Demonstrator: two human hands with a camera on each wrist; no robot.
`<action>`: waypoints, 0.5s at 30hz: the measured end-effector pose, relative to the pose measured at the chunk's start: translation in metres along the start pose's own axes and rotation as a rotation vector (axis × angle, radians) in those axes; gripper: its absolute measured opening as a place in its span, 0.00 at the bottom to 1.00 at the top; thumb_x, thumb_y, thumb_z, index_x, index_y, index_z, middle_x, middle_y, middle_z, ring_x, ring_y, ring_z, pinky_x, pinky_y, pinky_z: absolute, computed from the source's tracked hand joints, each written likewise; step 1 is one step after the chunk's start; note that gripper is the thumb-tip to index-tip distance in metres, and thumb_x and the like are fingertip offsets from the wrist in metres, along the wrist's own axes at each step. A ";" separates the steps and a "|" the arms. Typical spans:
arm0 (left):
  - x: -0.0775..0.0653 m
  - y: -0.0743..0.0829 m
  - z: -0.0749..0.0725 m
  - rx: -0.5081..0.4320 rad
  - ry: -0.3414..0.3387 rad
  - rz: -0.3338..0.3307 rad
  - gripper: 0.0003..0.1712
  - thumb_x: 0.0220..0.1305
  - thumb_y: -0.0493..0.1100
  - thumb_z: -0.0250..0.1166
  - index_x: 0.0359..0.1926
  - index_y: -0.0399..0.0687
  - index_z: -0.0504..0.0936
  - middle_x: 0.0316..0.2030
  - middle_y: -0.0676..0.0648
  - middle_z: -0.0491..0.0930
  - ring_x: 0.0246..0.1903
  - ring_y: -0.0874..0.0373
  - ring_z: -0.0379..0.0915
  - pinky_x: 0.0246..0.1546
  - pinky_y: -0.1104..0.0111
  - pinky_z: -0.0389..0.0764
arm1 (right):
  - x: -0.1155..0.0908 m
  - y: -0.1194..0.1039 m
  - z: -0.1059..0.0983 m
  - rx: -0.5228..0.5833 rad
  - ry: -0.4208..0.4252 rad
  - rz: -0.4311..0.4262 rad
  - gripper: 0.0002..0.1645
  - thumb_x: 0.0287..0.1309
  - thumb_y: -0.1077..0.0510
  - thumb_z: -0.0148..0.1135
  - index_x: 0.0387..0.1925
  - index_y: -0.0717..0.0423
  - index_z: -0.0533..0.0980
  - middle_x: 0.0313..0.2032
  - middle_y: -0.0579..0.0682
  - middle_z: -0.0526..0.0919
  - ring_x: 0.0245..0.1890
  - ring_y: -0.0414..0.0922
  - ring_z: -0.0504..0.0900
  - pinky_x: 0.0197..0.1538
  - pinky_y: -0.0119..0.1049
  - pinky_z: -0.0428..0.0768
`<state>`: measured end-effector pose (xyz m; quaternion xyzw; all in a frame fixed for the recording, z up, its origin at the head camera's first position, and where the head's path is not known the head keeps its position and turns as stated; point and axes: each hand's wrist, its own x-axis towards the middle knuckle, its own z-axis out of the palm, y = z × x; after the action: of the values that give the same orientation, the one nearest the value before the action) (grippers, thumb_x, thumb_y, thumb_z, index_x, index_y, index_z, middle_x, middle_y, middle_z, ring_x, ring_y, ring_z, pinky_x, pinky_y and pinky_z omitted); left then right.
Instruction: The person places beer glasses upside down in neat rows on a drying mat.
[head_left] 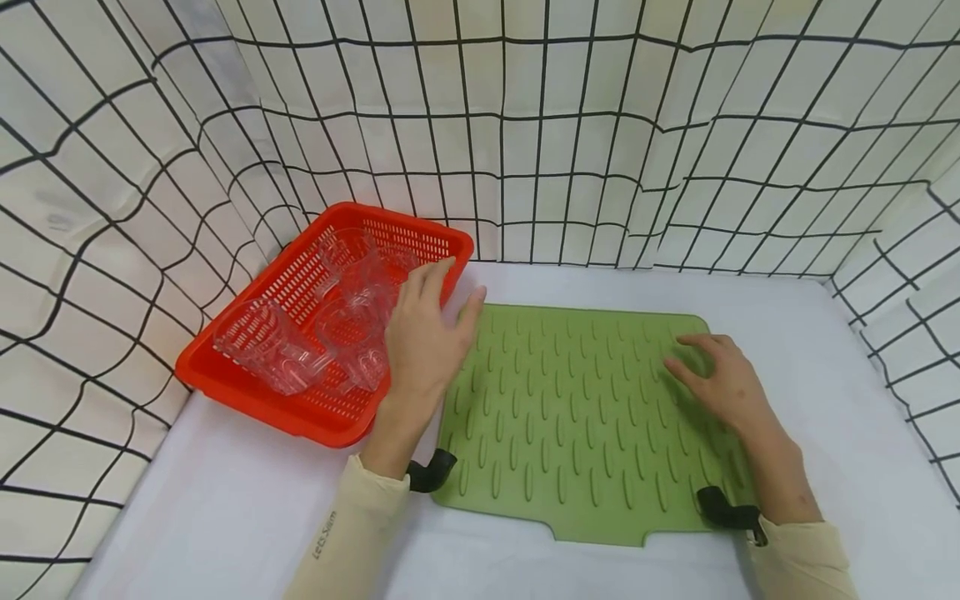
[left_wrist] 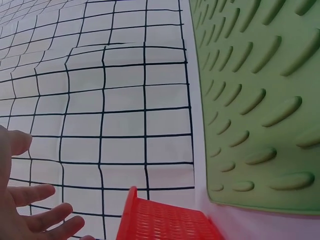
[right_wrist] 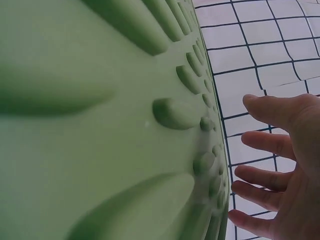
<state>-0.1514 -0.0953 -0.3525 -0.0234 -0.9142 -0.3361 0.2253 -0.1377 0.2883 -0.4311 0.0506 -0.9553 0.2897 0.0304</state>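
A green ridged drying mat [head_left: 570,417] lies flat on the white table. Left of it, a red plastic basket [head_left: 300,425] holds several clear cups, among them one clear cup [head_left: 273,346] near its left side. My left hand [head_left: 427,333] hovers by the basket's right rim, fingers spread and holding nothing; it hides part of the rim and some of the cups. Over the mat's right side is my right hand [head_left: 723,383], empty, with fingers relaxed and thumb apart. In the right wrist view its fingers [right_wrist: 265,142] are spread beside the mat's ridges.
White walls with a black grid [head_left: 570,150] enclose the back and both sides. The basket's back left corner stands close to the left wall. White tabletop [head_left: 810,375] shows right of the mat and in front of the basket.
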 end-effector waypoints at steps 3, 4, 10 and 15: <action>0.000 0.003 -0.005 -0.001 0.005 -0.007 0.34 0.70 0.59 0.65 0.72 0.53 0.74 0.69 0.44 0.75 0.65 0.46 0.75 0.61 0.43 0.81 | 0.000 0.002 -0.001 0.000 -0.005 0.006 0.33 0.71 0.47 0.64 0.66 0.64 0.73 0.66 0.75 0.70 0.67 0.75 0.67 0.69 0.74 0.64; 0.001 0.003 -0.007 -0.005 0.007 -0.008 0.34 0.70 0.59 0.65 0.72 0.53 0.74 0.68 0.44 0.75 0.65 0.46 0.75 0.61 0.43 0.81 | -0.001 0.003 -0.002 0.000 -0.008 0.010 0.33 0.71 0.47 0.65 0.66 0.65 0.73 0.67 0.75 0.69 0.68 0.75 0.66 0.69 0.74 0.64; 0.003 0.006 -0.019 -0.040 0.003 -0.034 0.33 0.70 0.58 0.65 0.72 0.54 0.74 0.69 0.45 0.74 0.68 0.48 0.72 0.64 0.41 0.79 | -0.002 0.007 -0.003 -0.002 -0.055 0.046 0.35 0.71 0.44 0.64 0.68 0.65 0.72 0.71 0.78 0.62 0.71 0.78 0.61 0.70 0.76 0.61; 0.006 0.006 -0.029 -0.056 -0.011 -0.032 0.32 0.71 0.55 0.66 0.72 0.53 0.74 0.70 0.46 0.75 0.69 0.49 0.71 0.66 0.43 0.78 | -0.002 0.015 -0.004 -0.028 -0.089 0.047 0.37 0.70 0.43 0.65 0.69 0.63 0.71 0.73 0.76 0.60 0.71 0.78 0.60 0.70 0.76 0.60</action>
<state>-0.1437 -0.1100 -0.3270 -0.0170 -0.9058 -0.3652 0.2141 -0.1377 0.3028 -0.4358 0.0406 -0.9606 0.2745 -0.0183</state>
